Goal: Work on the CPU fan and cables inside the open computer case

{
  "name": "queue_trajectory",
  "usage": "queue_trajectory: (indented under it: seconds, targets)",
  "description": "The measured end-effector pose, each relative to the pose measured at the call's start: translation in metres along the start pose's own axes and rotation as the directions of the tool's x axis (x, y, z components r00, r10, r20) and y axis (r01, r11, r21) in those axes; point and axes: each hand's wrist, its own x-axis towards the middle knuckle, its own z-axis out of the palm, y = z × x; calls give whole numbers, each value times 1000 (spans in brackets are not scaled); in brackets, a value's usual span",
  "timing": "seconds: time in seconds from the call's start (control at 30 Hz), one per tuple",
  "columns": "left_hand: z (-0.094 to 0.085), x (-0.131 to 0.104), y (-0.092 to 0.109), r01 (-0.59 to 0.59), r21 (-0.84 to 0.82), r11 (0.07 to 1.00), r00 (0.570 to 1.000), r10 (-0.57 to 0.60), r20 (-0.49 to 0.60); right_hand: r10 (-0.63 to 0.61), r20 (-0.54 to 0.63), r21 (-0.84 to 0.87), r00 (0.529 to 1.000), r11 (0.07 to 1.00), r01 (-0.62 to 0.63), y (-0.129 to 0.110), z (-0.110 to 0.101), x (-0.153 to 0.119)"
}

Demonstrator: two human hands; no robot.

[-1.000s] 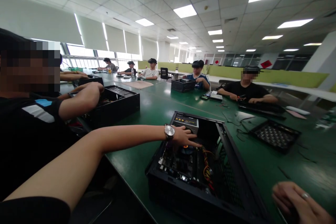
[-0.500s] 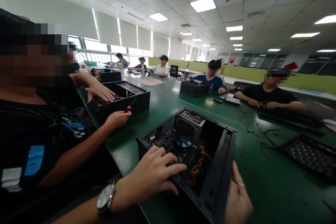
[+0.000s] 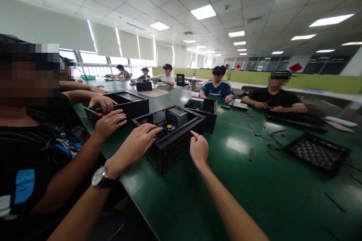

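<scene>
An open black computer case (image 3: 173,146) lies on the green table (image 3: 243,188) in front of me, with a power supply (image 3: 177,114) and a round fan (image 3: 170,126) inside. My left hand (image 3: 138,142), a watch on its wrist, rests with fingers stretched on the case's near left rim. My right hand (image 3: 198,150) is against the case's right corner with its fingers curled away from me. I cannot see anything in it.
A person close on my left has a hand (image 3: 109,122) with a red-handled tool beside another open case (image 3: 132,106). A third case (image 3: 206,112) stands behind mine. A black perforated panel (image 3: 317,153) and loose cables lie to the right. Several people sit around the table.
The case now sits farther from me with both my arms stretched out. My left hand moved from inside it to its rim. My right hand let go of the side wall.
</scene>
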Motion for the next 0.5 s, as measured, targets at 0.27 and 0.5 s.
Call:
queue_trajectory:
  seconds: [0.27, 0.5]
  targets:
    - [34, 37, 109, -180, -56, 982, 983, 178, -41, -8, 149, -374, 989, 925, 63, 79, -52, 138]
    - [97, 39, 80, -160, 353, 922, 986, 168, 8, -35, 292, -513, 956, 838, 187, 45, -18, 206]
